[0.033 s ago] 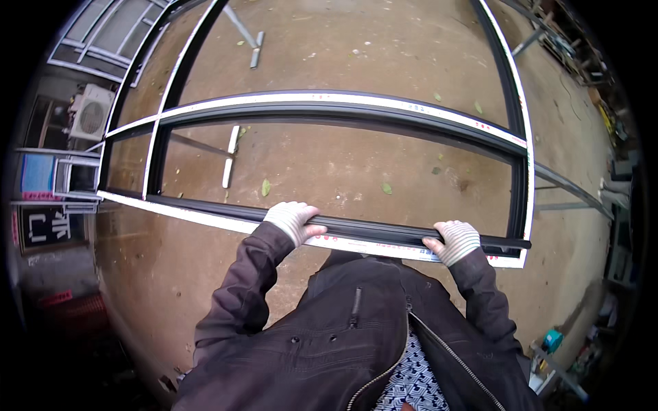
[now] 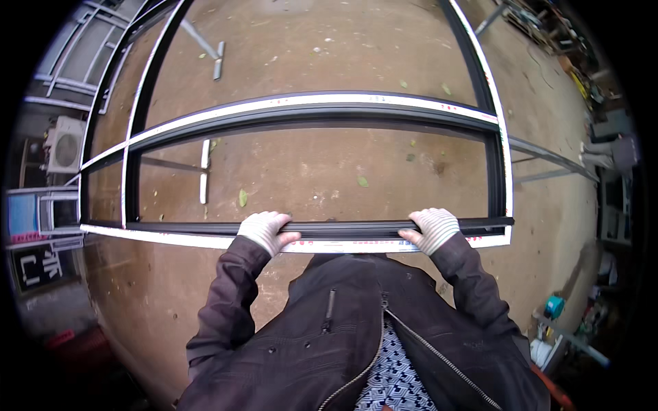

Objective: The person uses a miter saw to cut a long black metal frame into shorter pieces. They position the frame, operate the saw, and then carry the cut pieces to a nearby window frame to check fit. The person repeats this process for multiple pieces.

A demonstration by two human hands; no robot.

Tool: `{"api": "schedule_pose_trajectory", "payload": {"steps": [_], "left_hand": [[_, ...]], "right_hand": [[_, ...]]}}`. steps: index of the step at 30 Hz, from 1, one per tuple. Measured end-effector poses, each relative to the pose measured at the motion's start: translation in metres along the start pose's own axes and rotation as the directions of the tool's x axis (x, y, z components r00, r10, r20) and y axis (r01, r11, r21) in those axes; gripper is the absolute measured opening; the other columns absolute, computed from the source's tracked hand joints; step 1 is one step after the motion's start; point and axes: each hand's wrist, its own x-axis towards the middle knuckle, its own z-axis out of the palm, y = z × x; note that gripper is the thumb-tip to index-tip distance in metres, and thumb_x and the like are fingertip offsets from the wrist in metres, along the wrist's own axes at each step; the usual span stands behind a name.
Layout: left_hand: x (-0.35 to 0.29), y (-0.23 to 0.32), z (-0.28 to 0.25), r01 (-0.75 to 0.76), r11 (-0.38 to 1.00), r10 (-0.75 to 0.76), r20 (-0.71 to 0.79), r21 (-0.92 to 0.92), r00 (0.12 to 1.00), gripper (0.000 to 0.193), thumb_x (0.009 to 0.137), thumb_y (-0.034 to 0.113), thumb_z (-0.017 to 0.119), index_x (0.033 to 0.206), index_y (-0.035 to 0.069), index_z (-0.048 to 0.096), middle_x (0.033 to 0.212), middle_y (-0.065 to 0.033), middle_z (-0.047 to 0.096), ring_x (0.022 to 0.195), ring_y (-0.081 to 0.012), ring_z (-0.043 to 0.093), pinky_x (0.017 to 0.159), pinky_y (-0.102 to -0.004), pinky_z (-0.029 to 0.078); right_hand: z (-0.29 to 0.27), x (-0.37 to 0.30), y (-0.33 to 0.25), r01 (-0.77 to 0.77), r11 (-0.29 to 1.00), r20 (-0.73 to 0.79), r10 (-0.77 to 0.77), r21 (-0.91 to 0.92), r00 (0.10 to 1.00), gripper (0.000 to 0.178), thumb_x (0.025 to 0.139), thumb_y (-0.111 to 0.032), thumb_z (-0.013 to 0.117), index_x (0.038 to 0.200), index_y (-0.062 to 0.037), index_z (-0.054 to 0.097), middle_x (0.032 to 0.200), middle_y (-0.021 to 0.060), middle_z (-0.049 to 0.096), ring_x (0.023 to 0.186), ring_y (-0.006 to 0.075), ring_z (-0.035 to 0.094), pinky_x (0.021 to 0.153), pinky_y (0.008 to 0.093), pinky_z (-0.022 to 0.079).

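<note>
A large window frame [image 2: 308, 101] of black profiles edged with white printed protective film lies in front of me at waist height. Along its near rail runs a black profile strip [image 2: 349, 229], its right end reaching the frame's near right corner. My left hand [image 2: 264, 231], in a striped knit glove with the thumb bare, is wrapped over the strip left of the middle. Farther right, my right hand [image 2: 433, 230], gloved alike, grips the same strip with its thumb on the near side. The fingers' undersides are hidden.
Metal stand legs [image 2: 204, 171] show through the frame, with more supports [image 2: 555, 161] at its right. An air-conditioner unit [image 2: 65, 145] and other frames [image 2: 75, 58] stand at left. A teal tool [image 2: 554, 306] lies among clutter at lower right. Leaves dot the brown floor.
The view has swung, so the frame sits farther left and its near rail looks more level. Both hands stay on the black profile strip.
</note>
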Motion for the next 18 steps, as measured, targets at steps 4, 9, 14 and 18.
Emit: {"api": "schedule_pose_trajectory", "payload": {"steps": [4,9,14,18], "left_hand": [[-0.008,-0.012,0.029,-0.075,0.997,0.068,-0.152,-0.037,0.986,0.046,0.082,0.039,0.077,0.114,0.006,0.071,0.100,-0.0173,0.072,0.099,-0.0376,0.067,0.090,-0.0470,0.052],[-0.001,-0.013,0.034,-0.113,0.986,0.098,-0.120,-0.122,0.988,0.047,0.084,0.036,0.074,0.116,0.003,0.069,0.106,-0.0217,0.069,0.101,-0.0414,0.065,0.091,-0.0488,0.051],[0.002,-0.028,0.029,-0.101,0.971,0.084,-0.087,-0.216,0.993,0.051,0.089,0.043,0.071,0.117,0.001,0.067,0.105,-0.0212,0.069,0.099,-0.0403,0.067,0.089,-0.0473,0.052],[0.006,-0.032,0.026,-0.038,0.948,0.033,-0.021,-0.316,0.999,0.053,0.091,0.044,0.073,0.119,-0.001,0.066,0.107,-0.0200,0.071,0.099,-0.0360,0.068,0.091,-0.0435,0.052]], "right_hand": [[0.002,-0.006,0.010,0.085,0.995,-0.047,-0.083,0.049,0.995,0.059,0.096,-0.062,0.056,0.100,-0.0053,0.071,0.087,0.0167,0.072,0.087,0.0366,0.071,0.078,0.0468,0.055],[0.023,-0.015,0.020,0.039,0.991,-0.058,-0.031,0.130,0.998,0.063,0.094,-0.067,0.054,0.098,-0.0064,0.071,0.085,0.0143,0.071,0.085,0.0352,0.071,0.077,0.0448,0.054],[0.019,-0.004,0.015,0.046,0.987,-0.101,-0.031,0.157,0.994,0.063,0.095,-0.067,0.053,0.097,-0.0060,0.071,0.084,0.0140,0.073,0.086,0.0357,0.072,0.076,0.0457,0.055],[0.015,0.000,0.015,0.040,0.985,-0.096,-0.024,0.167,0.995,0.063,0.095,-0.067,0.053,0.094,-0.0061,0.071,0.084,0.0142,0.074,0.086,0.0359,0.073,0.076,0.0464,0.056]]}}
